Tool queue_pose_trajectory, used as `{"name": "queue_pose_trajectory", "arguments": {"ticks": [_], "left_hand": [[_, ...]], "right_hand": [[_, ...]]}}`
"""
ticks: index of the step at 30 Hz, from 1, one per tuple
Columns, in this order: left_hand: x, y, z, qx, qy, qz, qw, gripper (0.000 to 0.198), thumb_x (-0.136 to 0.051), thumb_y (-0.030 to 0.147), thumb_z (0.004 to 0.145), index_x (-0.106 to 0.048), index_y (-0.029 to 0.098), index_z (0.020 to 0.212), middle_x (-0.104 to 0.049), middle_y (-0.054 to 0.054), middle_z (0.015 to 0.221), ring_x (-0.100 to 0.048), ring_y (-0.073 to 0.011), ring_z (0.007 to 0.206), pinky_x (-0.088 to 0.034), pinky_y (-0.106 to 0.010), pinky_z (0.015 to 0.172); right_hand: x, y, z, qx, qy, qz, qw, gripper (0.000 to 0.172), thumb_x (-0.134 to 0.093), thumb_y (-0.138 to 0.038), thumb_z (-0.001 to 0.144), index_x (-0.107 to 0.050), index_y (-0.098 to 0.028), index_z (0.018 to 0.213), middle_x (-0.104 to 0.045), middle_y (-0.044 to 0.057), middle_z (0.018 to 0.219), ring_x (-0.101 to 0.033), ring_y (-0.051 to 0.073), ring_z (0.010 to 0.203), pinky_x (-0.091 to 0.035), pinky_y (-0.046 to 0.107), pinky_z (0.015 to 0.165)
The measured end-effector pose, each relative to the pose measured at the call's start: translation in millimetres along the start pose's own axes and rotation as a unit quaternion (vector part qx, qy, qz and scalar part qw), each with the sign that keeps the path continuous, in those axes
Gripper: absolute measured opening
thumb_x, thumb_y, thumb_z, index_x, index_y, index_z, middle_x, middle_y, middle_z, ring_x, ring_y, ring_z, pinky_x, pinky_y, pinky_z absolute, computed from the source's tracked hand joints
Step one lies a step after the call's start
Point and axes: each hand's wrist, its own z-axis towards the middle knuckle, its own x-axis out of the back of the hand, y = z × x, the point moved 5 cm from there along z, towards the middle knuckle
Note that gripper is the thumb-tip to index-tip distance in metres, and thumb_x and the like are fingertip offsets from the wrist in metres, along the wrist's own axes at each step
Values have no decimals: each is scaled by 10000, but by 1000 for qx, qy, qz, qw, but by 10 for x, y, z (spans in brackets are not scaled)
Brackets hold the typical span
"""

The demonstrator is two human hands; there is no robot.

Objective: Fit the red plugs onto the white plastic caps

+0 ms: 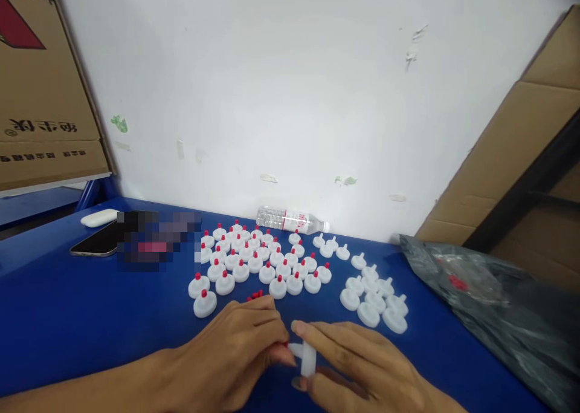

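From my end, I see the right hand [362,358] clamped on a white nozzle cap [309,360] at the lower centre of the frame, while the left hand [247,340] pinches a small red tip [285,344] at its nozzle [296,350]. Red-tipped caps [241,273] crowd the desk [136,316] at mid-frame; plain white caps [375,303] sit right of centre, and a plastic bottle [294,221] lies behind.

Shows two bare hands, left hand [244,346] and right hand [362,358]. Runs bare from wrist along left forearm [145,377], smooth and slender, out to lower-left frame edge. Has slim fingers [335,346], lightly creased over joints; knuckles [233,307] softly rounded on left. Carries longish nails [297,383] on right, rounded at tips. Hides most left nails from view. Shows right wrist [437,399] bare too.
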Motion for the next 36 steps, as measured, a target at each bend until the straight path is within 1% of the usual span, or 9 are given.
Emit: {"name": "queue_pose_trajectory", "arguments": {"ticks": [4,9,12,15,18,21,25,30,36], "left_hand": [[69,7,75,-21,11,38,999,284,-374,263,1083,-584,170,915,-614,-21,775,-506,-164,712,-400,-286,591],[184,-41,154,-52,-27,103,993,298,-371,267,1079,-618,165,948,-600,-29,767,-477,-181,733,-406,-290,593],[231,-167,169,-8,-44,172,984,300,-368,210,1062,-632,161,929,-614,-50,800,-499,-206,791,-441,-306,622],[226,-337,165,60,-71,278,956,263,-430,155,1020,-649,158,875,-625,-75,829,-523,-247,879,-458,-310,617],[187,-463,149,116,-106,316,936,218,-485,160,996,-673,169,886,-640,-86,882,-532,-273,939,-479,-313,616],[158,-500,136,142,-122,313,931,221,-499,177,997,-687,172,882,-652,-89,900,-544,-274,950,-497,-321,630],[136,-489,130,149,-138,310,929,202,-531,187,990,-698,169,878,-666,-86,888,-559,-266,940,-464,-283,586],[117,-481,129,142,-151,321,924,224,-546,227,999,-711,155,865,-675,-89,833,-571,-263,864,-392,-274,531],[86,-488,106,137,-155,303,930,191,-569,189,987,-716,157,870,-686,-86,850,-582,-260,847,-380,-290,555]], "right_hand": [[-69,12,25,28,29,-25,999,219,-591,-74,915,-737,-237,931,-772,53,1111,-733,153,1012,-593,232,893],[-123,76,43,25,45,-34,998,245,-500,-95,969,-712,-209,1013,-774,66,1025,-729,166,940,-605,285,841],[-137,206,-19,-4,34,-39,999,216,-498,-126,981,-694,-196,1041,-752,85,1004,-719,179,873,-599,299,786],[-121,459,-104,-85,37,-51,994,179,-543,-172,990,-668,-190,1116,-719,104,1048,-702,177,895,-581,292,782],[-108,727,-172,-169,30,-76,982,219,-535,-243,1011,-649,-193,1191,-698,115,1114,-687,206,971,-567,353,841],[-134,930,-233,-234,1,-110,966,312,-465,-342,1040,-646,-205,1255,-702,116,1188,-670,263,1075,-546,453,908],[-270,1087,-349,-291,-77,-102,948,429,-344,-387,1068,-635,-189,1315,-697,118,1269,-631,288,1208,-513,507,996],[-412,1109,-435,-299,-144,-56,942,463,-296,-401,1079,-584,-202,1382,-653,100,1356,-586,286,1290,-430,594,1089],[-398,1020,-356,-274,-183,8,944,436,-309,-378,1086,-480,-254,1468,-620,75,1405,-553,237,1329,-290,615,1176]]}}
